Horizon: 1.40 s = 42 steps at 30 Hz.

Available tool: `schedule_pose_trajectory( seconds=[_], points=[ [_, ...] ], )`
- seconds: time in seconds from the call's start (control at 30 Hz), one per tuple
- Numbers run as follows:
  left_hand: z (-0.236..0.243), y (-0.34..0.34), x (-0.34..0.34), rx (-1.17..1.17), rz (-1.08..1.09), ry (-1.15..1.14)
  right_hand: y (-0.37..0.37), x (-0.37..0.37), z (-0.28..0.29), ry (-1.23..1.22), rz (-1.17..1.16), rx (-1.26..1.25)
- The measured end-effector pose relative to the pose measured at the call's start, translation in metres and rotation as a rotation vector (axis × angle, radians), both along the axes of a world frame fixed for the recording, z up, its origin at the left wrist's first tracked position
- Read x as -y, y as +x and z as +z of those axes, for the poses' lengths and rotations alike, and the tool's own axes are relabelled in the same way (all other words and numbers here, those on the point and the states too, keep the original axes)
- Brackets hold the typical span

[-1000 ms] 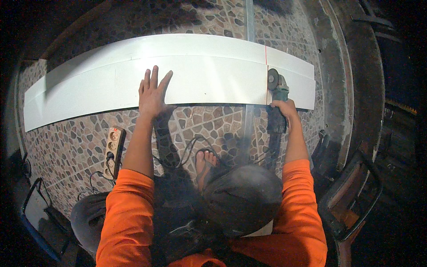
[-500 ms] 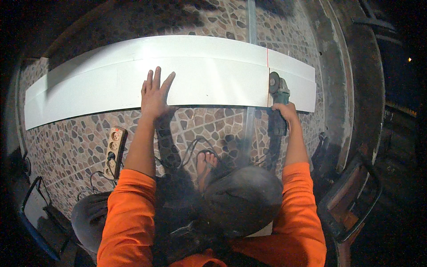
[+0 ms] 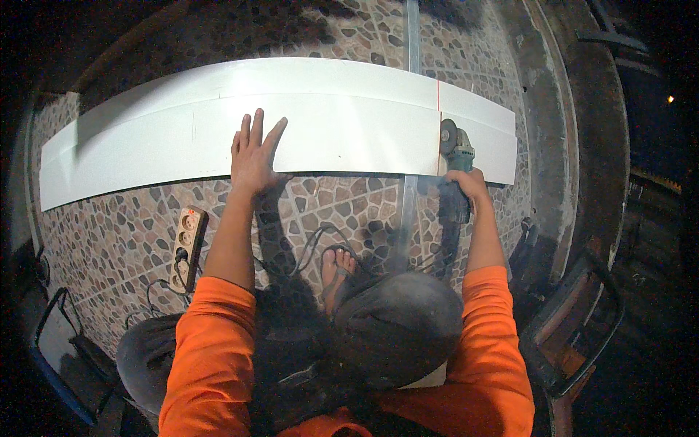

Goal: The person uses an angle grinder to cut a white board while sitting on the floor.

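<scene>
A long white panel [image 3: 349, 135] lies crosswise in front of me, with a lengthwise line or step along it. My left hand [image 3: 255, 159] rests flat on its near part, fingers spread. My right hand [image 3: 470, 182] is wrapped round the body of a green and black angle grinder [image 3: 459, 154]. The grinder's disc [image 3: 448, 135] stands at a dark line across the panel's right part, where I cannot tell how deep it goes. Beyond the disc a red line [image 3: 438, 95] continues toward the far edge.
A power strip [image 3: 188, 244] with a plug in it lies left of my left forearm on the stone-patterned floor [image 3: 124, 255]. A metal bar [image 3: 413, 44] runs under the panel. A chair [image 3: 582, 328] stands at the right, and a cable curls near my foot [image 3: 338, 266].
Hardly anything differs. Both hands, the panel and the grinder keep nearly the same places.
</scene>
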<state>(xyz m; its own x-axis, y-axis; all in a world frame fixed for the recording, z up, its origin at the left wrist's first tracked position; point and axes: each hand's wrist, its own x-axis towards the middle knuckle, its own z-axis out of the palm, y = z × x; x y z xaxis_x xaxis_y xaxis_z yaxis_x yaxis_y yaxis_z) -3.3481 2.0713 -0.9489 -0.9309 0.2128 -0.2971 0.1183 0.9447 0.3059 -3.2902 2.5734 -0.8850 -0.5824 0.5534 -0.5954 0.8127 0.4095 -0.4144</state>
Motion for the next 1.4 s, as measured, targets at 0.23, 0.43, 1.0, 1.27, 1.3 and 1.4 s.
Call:
schedule_pose_trajectory(
  seconds=[0.23,0.43,1.0,1.27,1.3,1.4],
  points=[
    [0.005,-0.001,-0.001,0.009,0.003,-0.005,0.001,-0.004,0.0,-0.013,0.02,0.022],
    [0.002,0.0,-0.001,-0.003,-0.001,-0.011,0.007,-0.014,-0.015,0.041,0.029,0.027],
    [-0.009,0.001,0.004,-0.07,-0.021,0.017,0.013,-0.02,-0.021,0.056,0.056,0.053],
    [-0.009,0.0,0.001,-0.037,-0.021,0.022,0.013,-0.015,-0.011,0.068,0.039,0.065],
    [-0.003,-0.001,0.0,-0.012,-0.015,0.007,0.012,-0.014,-0.009,0.07,0.04,0.075],
    [0.002,0.0,0.0,0.0,-0.006,-0.001,0.015,-0.007,-0.003,0.025,0.064,0.038]
  ],
)
